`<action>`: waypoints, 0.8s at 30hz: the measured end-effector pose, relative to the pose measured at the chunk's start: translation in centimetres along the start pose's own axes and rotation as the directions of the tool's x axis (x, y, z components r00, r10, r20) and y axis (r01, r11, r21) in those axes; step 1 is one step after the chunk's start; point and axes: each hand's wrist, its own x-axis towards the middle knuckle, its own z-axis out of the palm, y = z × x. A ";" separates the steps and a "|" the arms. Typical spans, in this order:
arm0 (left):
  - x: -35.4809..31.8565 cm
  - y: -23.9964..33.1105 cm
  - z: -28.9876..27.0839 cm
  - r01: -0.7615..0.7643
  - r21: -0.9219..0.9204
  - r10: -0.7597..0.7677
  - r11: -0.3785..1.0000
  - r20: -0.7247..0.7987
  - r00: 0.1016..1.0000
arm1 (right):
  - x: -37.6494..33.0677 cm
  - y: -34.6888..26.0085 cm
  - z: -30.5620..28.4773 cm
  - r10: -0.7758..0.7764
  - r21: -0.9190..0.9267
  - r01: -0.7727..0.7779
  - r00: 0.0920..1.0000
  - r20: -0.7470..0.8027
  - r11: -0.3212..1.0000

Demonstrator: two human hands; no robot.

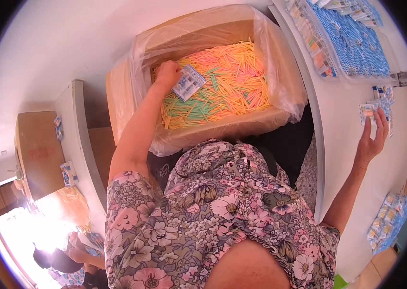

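My left hand [169,74] reaches over a large cardboard box and is closed on the edge of a small clear packet [189,83] with blue and white print. Under the packet, thin sticks [227,72] in yellow, orange, pink and green fill the box, which is lined with clear plastic [280,77]. Off to the right, my right hand [373,139] has its fingers apart at a few small printed packets [368,111] on the white table [343,139]. Whether its fingertips touch them I cannot tell.
A clear plastic tub [357,48] full of blue and white packets stands at the far right of the table. A strip of packets [390,219] lies at the right edge. To the left are a white partition [83,144], a brown carton [40,149] and another person [76,255].
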 end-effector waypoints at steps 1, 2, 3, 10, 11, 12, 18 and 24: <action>-0.3 0.2 -0.3 0.000 0.060 0.003 0.998 -0.048 0.999 | 0.8 -1.4 0.4 -0.055 0.021 0.055 0.998 -0.003 0.998; -0.7 0.3 -0.9 0.008 0.053 -0.006 0.999 -0.049 0.999 | 1.5 -3.1 1.0 -0.065 0.025 0.065 0.998 0.001 0.998; -1.1 0.4 -1.5 -0.052 0.156 0.063 0.986 -0.067 0.996 | 2.0 -4.7 1.7 -0.157 0.089 0.156 0.988 -0.004 0.984; -4.4 5.6 -5.6 -0.348 -0.625 0.326 0.699 -0.155 0.932 | 4.5 -19.6 12.8 -0.267 0.622 -0.004 0.901 0.342 0.783; -4.9 6.9 -6.3 -0.349 -0.640 0.329 0.685 -0.155 0.931 | 4.6 -20.7 14.9 -0.244 0.649 -0.117 0.864 0.439 0.751; -5.4 8.1 -7.1 -0.243 -0.816 0.306 0.524 -0.086 0.948 | 5.4 -21.1 16.4 -0.299 0.634 -0.210 0.745 0.597 0.744; -4.7 7.3 -5.0 -0.195 -0.961 0.159 0.195 -0.165 0.973 | 6.6 -20.4 22.8 -0.354 0.584 -0.368 0.529 0.771 0.724; -2.7 5.0 -3.2 -0.212 -0.964 -0.043 0.162 -0.221 0.974 | 1.2 -17.7 25.6 -0.420 0.295 0.436 0.227 0.879 0.850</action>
